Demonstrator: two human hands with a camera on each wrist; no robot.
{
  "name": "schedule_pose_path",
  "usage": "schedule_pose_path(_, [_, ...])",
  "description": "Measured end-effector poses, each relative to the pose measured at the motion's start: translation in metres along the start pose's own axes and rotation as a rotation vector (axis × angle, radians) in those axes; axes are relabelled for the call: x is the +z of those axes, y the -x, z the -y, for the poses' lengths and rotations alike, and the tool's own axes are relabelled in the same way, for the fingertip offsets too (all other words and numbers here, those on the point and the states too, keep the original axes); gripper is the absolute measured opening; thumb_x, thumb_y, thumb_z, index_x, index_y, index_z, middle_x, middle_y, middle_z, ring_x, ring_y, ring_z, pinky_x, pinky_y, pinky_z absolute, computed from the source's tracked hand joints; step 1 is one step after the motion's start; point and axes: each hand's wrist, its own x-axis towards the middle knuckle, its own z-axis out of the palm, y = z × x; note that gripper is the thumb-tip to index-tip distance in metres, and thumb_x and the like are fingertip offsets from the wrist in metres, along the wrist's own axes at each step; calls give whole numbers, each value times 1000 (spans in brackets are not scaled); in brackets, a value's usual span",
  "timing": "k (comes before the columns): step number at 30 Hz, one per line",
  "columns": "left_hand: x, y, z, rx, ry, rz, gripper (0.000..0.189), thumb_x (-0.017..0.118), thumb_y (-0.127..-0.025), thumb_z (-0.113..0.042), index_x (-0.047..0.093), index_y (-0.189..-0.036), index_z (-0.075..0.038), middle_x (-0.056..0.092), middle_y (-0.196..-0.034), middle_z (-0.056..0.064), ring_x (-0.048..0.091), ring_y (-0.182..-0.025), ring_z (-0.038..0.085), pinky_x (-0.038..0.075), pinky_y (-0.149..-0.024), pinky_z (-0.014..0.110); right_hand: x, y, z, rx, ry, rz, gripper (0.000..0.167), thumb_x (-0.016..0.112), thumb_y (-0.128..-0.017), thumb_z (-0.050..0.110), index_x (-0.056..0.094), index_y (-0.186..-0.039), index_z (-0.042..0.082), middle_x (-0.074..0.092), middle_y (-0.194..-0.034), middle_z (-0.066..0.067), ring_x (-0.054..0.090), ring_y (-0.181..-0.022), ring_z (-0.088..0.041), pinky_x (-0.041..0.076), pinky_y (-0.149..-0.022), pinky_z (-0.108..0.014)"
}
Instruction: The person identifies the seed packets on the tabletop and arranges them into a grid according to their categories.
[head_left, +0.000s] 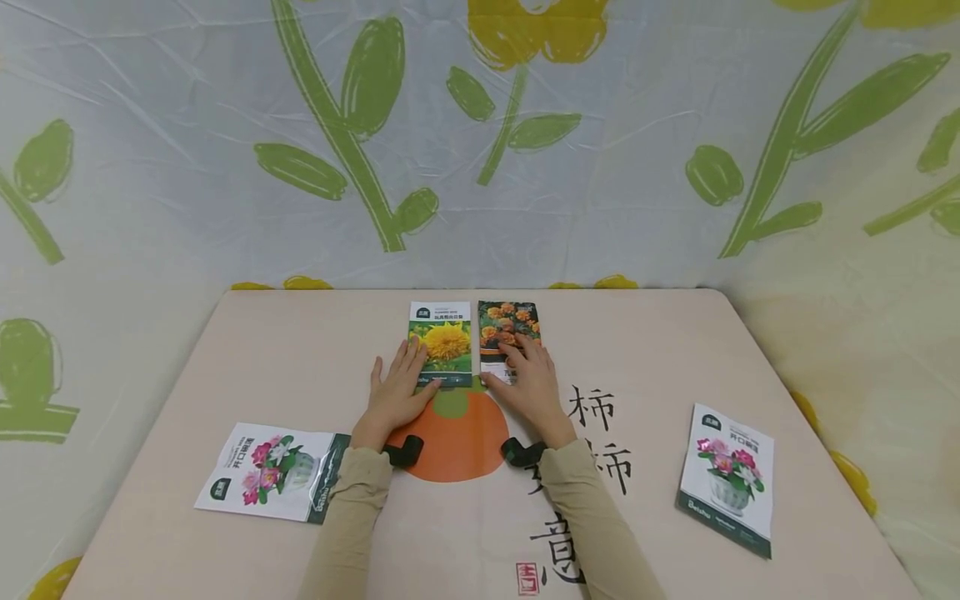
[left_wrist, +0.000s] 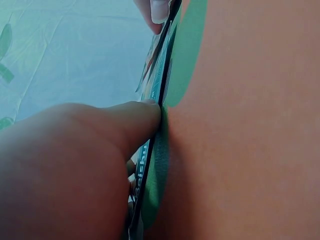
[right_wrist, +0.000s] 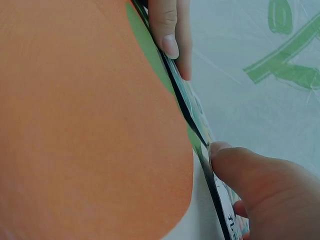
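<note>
Two flower seed packets lie side by side at the far middle of the table. The left one, with a yellow sunflower picture (head_left: 450, 340), has my left hand (head_left: 397, 397) resting on its left and lower part, fingers spread. My right hand (head_left: 534, 385) rests over the lower right part of the packet with orange marigolds (head_left: 507, 313), hiding some of its print. In the left wrist view, my left thumb (left_wrist: 137, 120) touches the sunflower packet's near edge. The right wrist view shows my right thumb (right_wrist: 240, 165) at the marigold packet's near corner, beside the narrow gap between the packets.
A white packet with pink potted flowers (head_left: 273, 471) lies sideways at the left, near my left sleeve. A similar packet (head_left: 727, 482) lies slightly tilted at the right. The pale tabletop (head_left: 300, 350) carries a printed orange persimmon (head_left: 457, 442) and black characters. A flowered cloth (head_left: 600, 200) hangs behind.
</note>
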Motion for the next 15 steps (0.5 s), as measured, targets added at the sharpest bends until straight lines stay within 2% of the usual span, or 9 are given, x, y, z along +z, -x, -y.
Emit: schedule_pose_path(15, [-2, 0, -1, -7, -3, 9, 75, 45, -103, -47, 12, -160, -12, 1, -166, 6, -4, -153, 25, -10, -116, 60, 0, -2, 0, -11, 0, 0, 68, 75, -86, 45, 58, -139, 6, 37, -153, -24, 28, -142, -46, 14, -118, -59])
